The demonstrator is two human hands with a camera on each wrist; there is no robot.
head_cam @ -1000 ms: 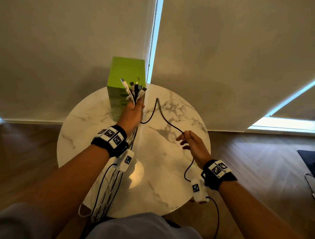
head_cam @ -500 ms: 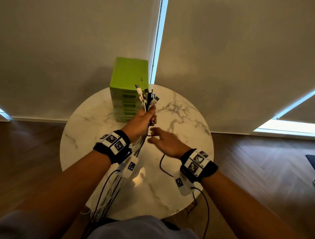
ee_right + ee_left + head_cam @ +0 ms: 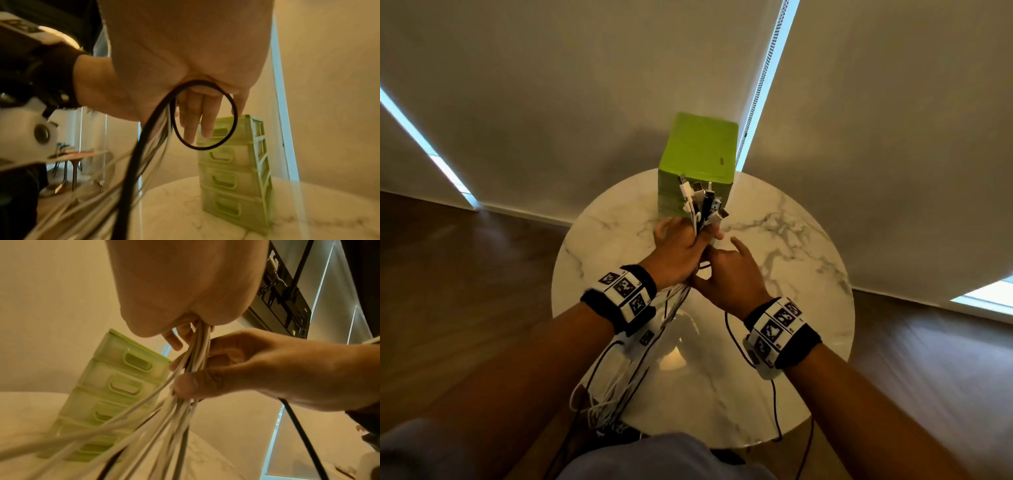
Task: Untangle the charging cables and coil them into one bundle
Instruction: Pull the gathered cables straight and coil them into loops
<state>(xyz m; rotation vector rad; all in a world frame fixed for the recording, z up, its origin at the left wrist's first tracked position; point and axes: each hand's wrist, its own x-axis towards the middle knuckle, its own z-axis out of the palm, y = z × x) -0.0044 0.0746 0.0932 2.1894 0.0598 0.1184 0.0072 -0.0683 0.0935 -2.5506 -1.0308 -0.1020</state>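
Before the green drawer unit point(image 3: 697, 161):
Left hand point(image 3: 678, 250): fist gripped the cables point(image 3: 697, 209)
Right hand point(image 3: 729, 277): thumb and fingers pinched them just below

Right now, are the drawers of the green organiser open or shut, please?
Shut: the green organiser shows every visible drawer front flush with its frame, none pulled out.

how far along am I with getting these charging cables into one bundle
Gathered: the left hand grips the cables with plugs lined up together. In hand: the right hand adds a black cable loop. Left: the long tails hang uncoiled.
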